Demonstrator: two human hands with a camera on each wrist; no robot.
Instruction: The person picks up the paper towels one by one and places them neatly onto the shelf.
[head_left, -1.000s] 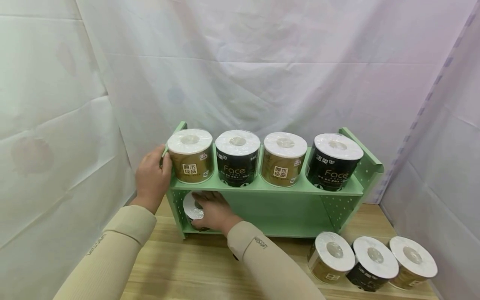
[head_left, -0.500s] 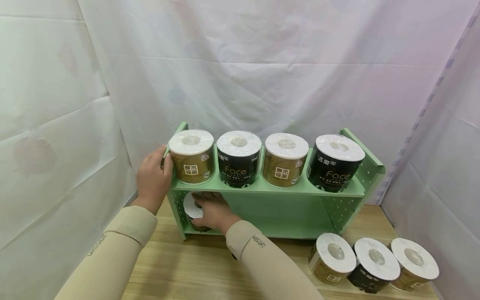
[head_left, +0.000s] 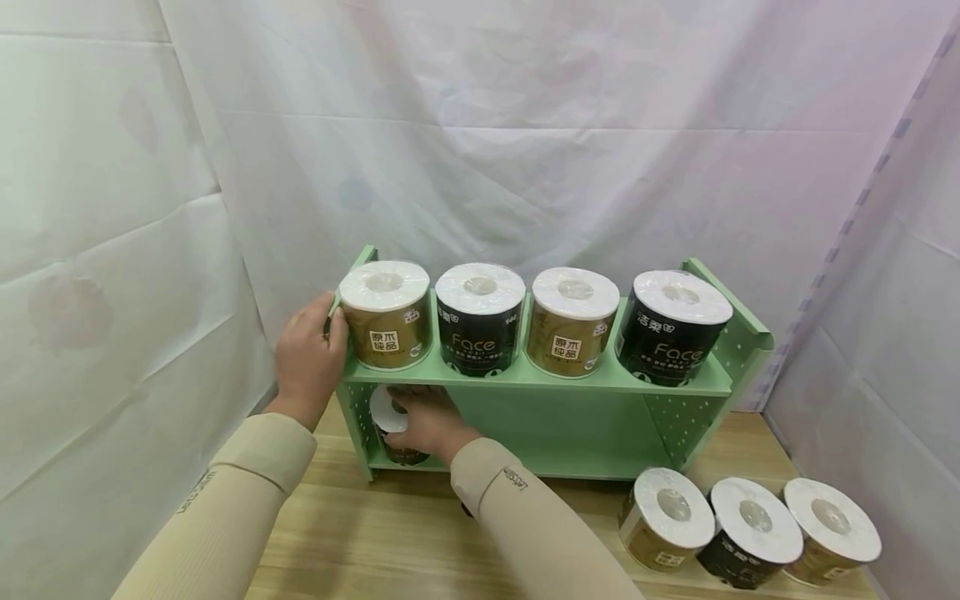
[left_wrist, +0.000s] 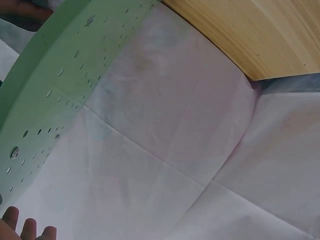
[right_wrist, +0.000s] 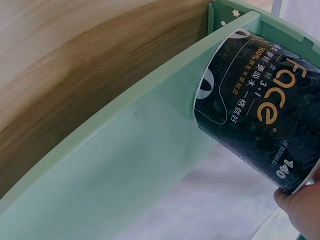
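Note:
On the lower board of a green two-tier shelf, a black-wrapped toilet paper roll stands at the left end. My right hand holds this roll by its upper part, with fingers over its white top. In the right wrist view the roll's lower edge meets the green board, and a fingertip presses at its upper rim. My left hand grips the shelf's left side panel beside a gold roll. Its fingers show outside the panel in the left wrist view.
The upper tier also bears a black roll, another gold roll and a black roll. Two gold rolls and a black roll stand on the wooden table at the front right. White cloth hangs around the table.

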